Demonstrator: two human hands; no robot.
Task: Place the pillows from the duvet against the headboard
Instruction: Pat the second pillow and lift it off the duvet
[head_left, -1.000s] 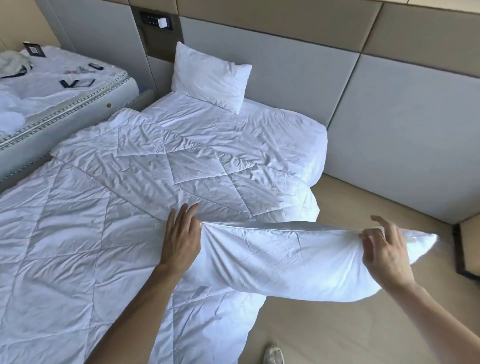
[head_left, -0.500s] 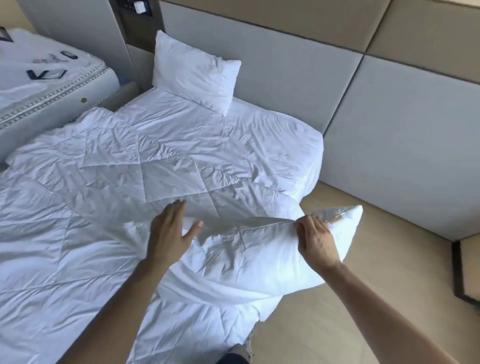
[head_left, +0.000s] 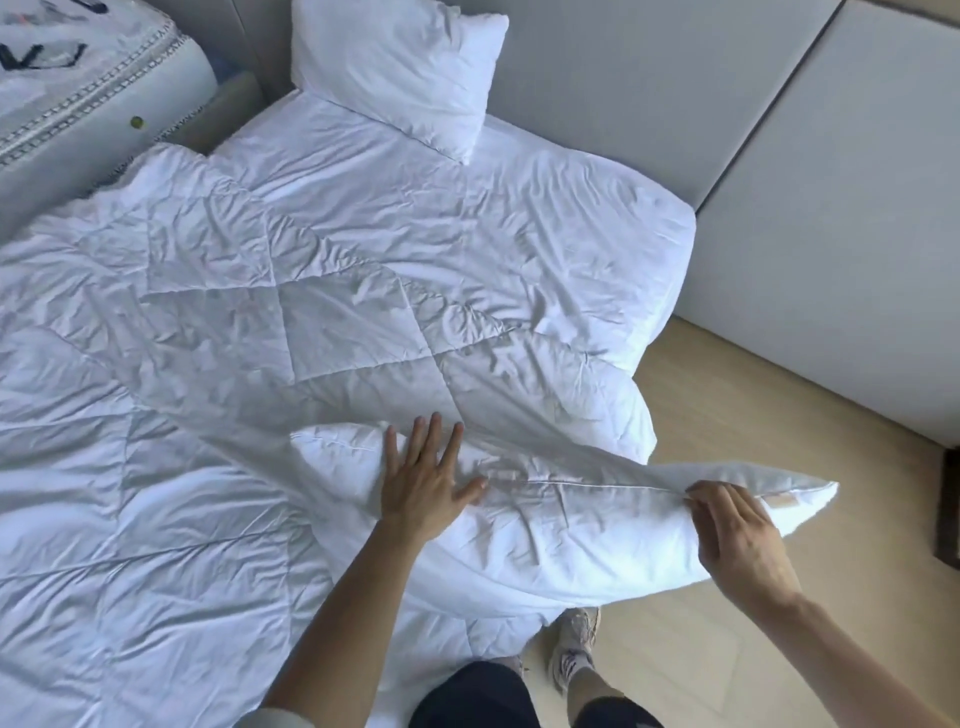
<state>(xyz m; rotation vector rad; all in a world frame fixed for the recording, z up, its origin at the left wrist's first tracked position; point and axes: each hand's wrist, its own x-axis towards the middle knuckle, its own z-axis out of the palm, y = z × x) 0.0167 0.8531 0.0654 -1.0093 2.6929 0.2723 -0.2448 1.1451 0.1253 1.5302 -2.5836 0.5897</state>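
Between both hands, pillow (head_left: 561, 525) on the duvet (head_left: 260, 312): left hand (head_left: 423, 480) flat and open-fingered, right hand (head_left: 737, 530) pinching its seam.

Neighbouring mattress (head_left: 93, 98) and duvet (head_left: 78, 493) run off-frame.

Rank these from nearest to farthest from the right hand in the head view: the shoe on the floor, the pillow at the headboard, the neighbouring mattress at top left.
From the right hand:
1. Shoe, on the floor just below-left.
2. Pillow at the headboard, top centre.
3. Neighbouring mattress, far top-left corner.
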